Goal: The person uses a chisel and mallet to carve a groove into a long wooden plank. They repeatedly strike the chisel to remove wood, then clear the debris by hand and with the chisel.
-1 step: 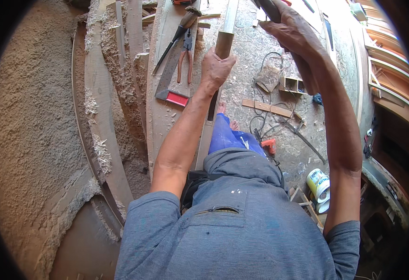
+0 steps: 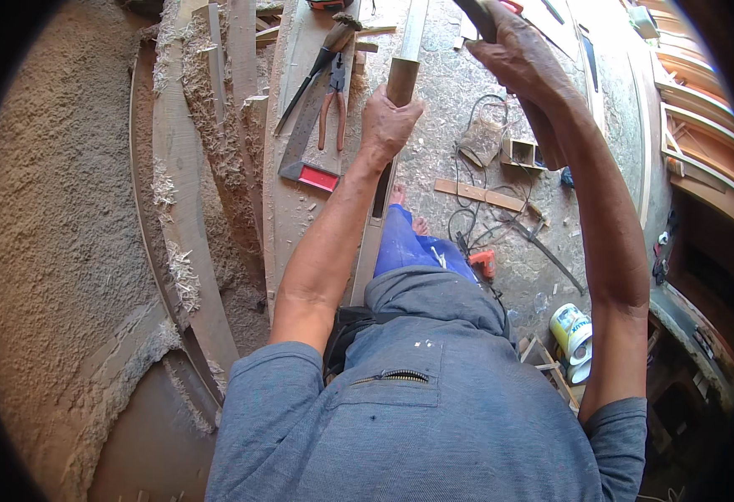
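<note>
Handle (image 2: 402, 82), brown, clamped in left hand (image 2: 392, 121); dark tool (image 2: 478, 18) clamped in right hand (image 2: 518, 54); misaimed swing could strike left hand.

On the left, coarse sawdust (image 2: 66, 167) spreads beside long planks (image 2: 180, 159) strewn with curled shavings. Farther right, on the counter (image 2: 287, 226), pliers (image 2: 336, 81) with orange-brown handles lie next to a metal square (image 2: 302, 135) with a red inset. Right of these, the floor (image 2: 564, 226) carries a red power tool (image 2: 483, 263), a flat wooden strip (image 2: 480, 194) and, nearer, a white-and-yellow bucket (image 2: 566, 322). Wooden frames (image 2: 708, 173) stand far right.
</note>
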Tool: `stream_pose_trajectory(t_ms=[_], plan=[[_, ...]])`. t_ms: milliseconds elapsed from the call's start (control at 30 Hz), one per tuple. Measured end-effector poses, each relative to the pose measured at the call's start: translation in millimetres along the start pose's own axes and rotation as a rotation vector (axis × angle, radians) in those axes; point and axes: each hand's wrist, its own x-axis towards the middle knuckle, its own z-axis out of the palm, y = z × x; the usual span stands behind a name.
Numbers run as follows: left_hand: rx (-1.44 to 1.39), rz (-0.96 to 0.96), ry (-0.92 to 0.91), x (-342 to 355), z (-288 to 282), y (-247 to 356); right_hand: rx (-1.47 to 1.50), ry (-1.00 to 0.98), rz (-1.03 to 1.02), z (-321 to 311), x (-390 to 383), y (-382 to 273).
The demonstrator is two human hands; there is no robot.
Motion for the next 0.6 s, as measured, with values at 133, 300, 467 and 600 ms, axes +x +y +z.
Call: stream_pose_trajectory(t_ms=[133,300,467,600], plan=[[0.020,0.057,0.031,-14.7,-6.0,6.6,-0.313,-0.364,-0.255,4.2,-16.9,11.1],[-0.022,0.083,0.065,-0.6,-3.2,-5.8,-0.009,-0.105,-0.125,-1.2,0.5,15.0],[-0.077,0.037,-0.137,-29.2,-23.6,23.3,-0.102,-0.304,-0.220,13.0,-26.8,6.4],[-0.221,-0.022,-0.287,-80.3,-76.5,80.1,0.175,-0.113,0.089,17.3,-67.4,7.8]])
